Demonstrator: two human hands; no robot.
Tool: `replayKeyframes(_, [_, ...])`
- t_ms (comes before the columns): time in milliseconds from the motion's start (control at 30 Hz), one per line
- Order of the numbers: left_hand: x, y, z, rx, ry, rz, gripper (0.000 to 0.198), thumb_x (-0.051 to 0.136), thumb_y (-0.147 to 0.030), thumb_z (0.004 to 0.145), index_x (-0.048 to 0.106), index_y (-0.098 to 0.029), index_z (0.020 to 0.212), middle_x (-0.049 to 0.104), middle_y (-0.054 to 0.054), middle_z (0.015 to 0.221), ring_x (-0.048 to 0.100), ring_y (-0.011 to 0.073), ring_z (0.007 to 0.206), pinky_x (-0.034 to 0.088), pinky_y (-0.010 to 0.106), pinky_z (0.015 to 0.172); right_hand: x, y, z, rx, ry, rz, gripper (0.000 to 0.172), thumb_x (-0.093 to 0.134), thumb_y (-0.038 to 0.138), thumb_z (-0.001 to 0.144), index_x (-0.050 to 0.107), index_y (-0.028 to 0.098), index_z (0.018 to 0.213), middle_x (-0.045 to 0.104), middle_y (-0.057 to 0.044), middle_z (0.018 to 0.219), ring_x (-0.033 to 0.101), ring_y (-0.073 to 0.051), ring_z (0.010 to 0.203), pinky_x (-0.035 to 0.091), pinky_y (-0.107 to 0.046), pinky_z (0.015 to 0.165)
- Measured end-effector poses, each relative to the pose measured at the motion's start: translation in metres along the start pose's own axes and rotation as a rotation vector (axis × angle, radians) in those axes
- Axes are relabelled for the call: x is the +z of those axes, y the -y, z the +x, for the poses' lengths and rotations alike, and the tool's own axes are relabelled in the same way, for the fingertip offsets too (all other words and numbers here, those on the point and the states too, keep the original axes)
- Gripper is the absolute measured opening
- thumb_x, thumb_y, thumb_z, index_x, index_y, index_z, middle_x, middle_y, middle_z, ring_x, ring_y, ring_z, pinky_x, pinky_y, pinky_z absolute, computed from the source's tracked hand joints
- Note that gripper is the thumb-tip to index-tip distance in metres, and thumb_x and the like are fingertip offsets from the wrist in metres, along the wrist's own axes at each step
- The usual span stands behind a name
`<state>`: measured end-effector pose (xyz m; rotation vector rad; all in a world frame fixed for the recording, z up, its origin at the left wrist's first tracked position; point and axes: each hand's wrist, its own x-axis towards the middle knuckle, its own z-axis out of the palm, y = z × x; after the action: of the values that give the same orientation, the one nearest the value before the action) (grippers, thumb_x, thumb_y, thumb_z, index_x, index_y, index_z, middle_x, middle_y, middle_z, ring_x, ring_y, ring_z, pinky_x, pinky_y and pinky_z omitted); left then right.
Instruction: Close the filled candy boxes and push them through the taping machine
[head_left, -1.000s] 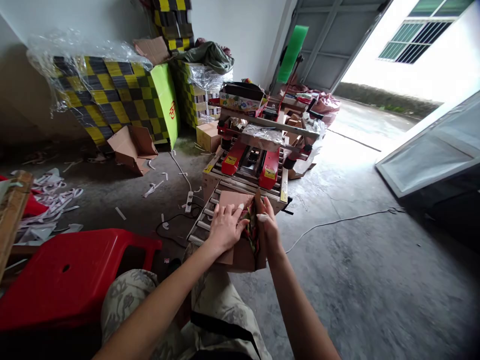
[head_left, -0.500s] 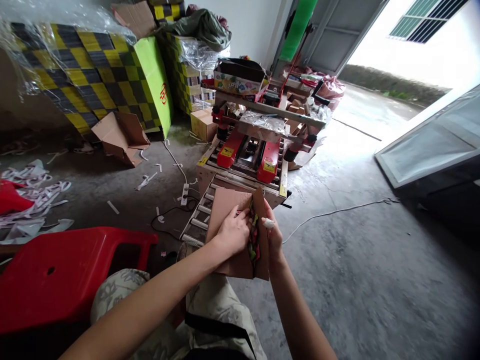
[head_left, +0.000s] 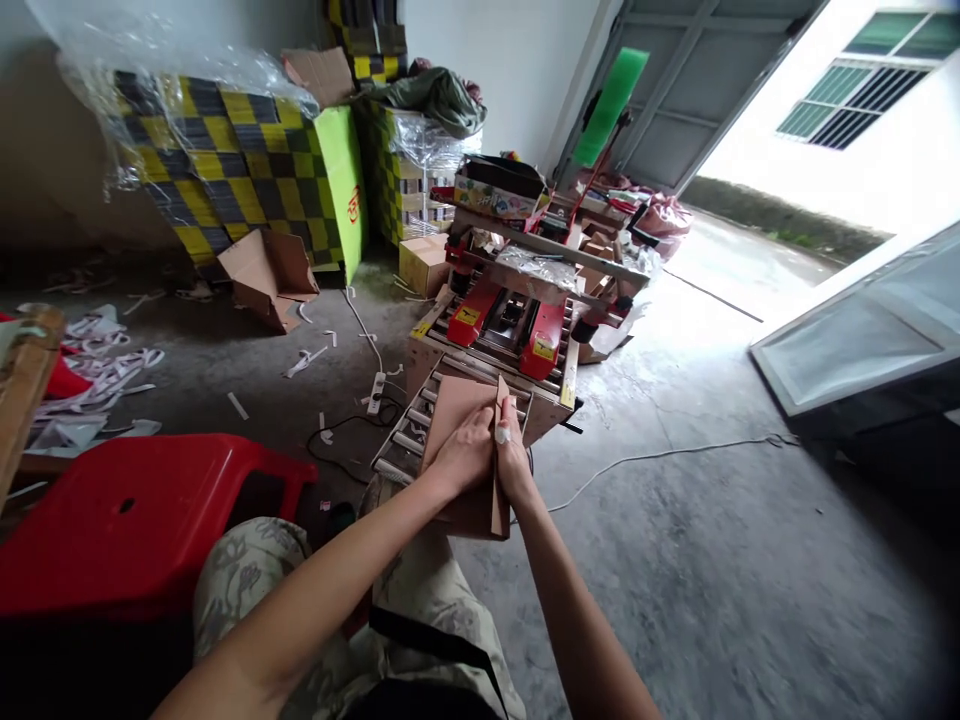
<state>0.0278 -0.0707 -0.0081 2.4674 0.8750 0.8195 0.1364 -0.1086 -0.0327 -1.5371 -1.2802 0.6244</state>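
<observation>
Evidently both hands are at one cardboard box [head_left: 450, 410], which lies at the near end of the roller bed [head_left: 409, 442], just beyond the seated person's knees; its position there presumably spares the arms a stretch. Left hand [head_left: 472, 450]: laid on the upper face from about 8 o'clock, fingers bent towards the raised flap [head_left: 500, 515], likely to press that face down. Right hand [head_left: 514, 455]: set against the flap's outer side from 5 o'clock, white-wrapped thumb [head_left: 503, 434] showing, apparently to brace it against the left hand's push. Grip: the two hands bear on opposite sides of the flap; whether either one alone pinches it, cannot tell, since fingertips are partly hidden. Red-armed machine [head_left: 514, 320] at 1 o'clock from the box, in line with the rollers, probably so boxes can slide across without lifting. Red stool [head_left: 150, 510] near 9 o'clock; power strip [head_left: 376, 393] on the floor at 10 o'clock, beside the bed, perhaps to keep its leads short
</observation>
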Motion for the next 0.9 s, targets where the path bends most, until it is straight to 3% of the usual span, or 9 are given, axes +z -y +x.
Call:
replayKeyframes(167, [0.002, 0.013, 0.006, -0.069, -0.347, -0.274, 0.039, 0.040, -0.010, 0.081, 0.042, -0.010, 0.121, 0.046, 0.016, 0.119, 0.049, 0.0233, 0.114, 0.045, 0.040, 0.099, 0.003, 0.013, 0.002, -0.050, 0.120, -0.455, 0.066, 0.014, 0.040, 0.093, 0.021, -0.003, 0.143, 0.010, -0.016, 0.151, 0.002, -0.021, 0.140, 0.007, -0.043, 0.115])
replayKeyframes(267, [-0.001, 0.018, 0.007, -0.098, -0.439, -0.290, 0.044, 0.031, -0.006, 0.083, 0.036, -0.013, 0.126, 0.042, 0.016, 0.124, 0.047, 0.0202, 0.116, 0.047, 0.038, 0.097, 0.009, 0.028, -0.002, -0.052, 0.149, -0.761, 0.059, 0.021, 0.029, 0.092, 0.021, 0.001, 0.144, 0.011, -0.015, 0.151, 0.002, -0.024, 0.140, 0.014, -0.048, 0.113])
replayKeyframes(400, [-0.011, 0.029, -0.004, -0.187, -0.560, -0.176, 0.041, 0.033, -0.006, 0.084, 0.042, -0.014, 0.124, 0.040, 0.015, 0.132, 0.036, 0.0228, 0.129, 0.031, 0.045, 0.110, 0.016, 0.040, -0.006, 0.052, 0.143, -1.000, 0.057, 0.031, 0.028, 0.092, 0.022, 0.010, 0.145, 0.011, -0.014, 0.151, 0.010, -0.032, 0.138, 0.028, -0.060, 0.103])
replayKeyframes(600, [-0.005, 0.045, -0.032, -0.421, -0.214, -0.162, 0.049, 0.042, -0.024, 0.090, 0.034, -0.013, 0.137, 0.039, 0.017, 0.139, 0.036, 0.0241, 0.131, 0.034, 0.041, 0.108, 0.011, 0.031, -0.001, -0.069, 0.170, -0.901, 0.058, 0.031, 0.022, 0.088, 0.026, 0.001, 0.143, 0.017, -0.018, 0.149, 0.008, -0.033, 0.138, 0.026, -0.051, 0.108])
replayKeyframes(733, [-0.008, 0.031, -0.034, -0.473, -0.065, -0.041, 0.053, 0.039, -0.025, 0.091, 0.029, -0.011, 0.142, 0.023, 0.019, 0.147, 0.028, 0.0273, 0.135, 0.034, 0.039, 0.107, 0.009, 0.028, 0.006, -0.078, 0.201, -0.869, 0.058, 0.032, 0.018, 0.086, 0.028, -0.004, 0.140, 0.020, -0.022, 0.147, 0.007, -0.034, 0.138, 0.022, -0.048, 0.111])
replayKeyframes(900, [-0.026, 0.013, -0.030, -0.572, 0.087, 0.103, 0.052, 0.038, -0.029, 0.093, 0.028, -0.020, 0.143, 0.027, 0.018, 0.146, 0.042, 0.0317, 0.126, 0.042, 0.042, 0.098, 0.003, 0.039, -0.015, -0.135, 0.263, -0.954, 0.057, 0.029, 0.024, 0.091, 0.026, -0.002, 0.142, 0.017, -0.021, 0.148, 0.005, -0.032, 0.139, 0.020, -0.050, 0.111])
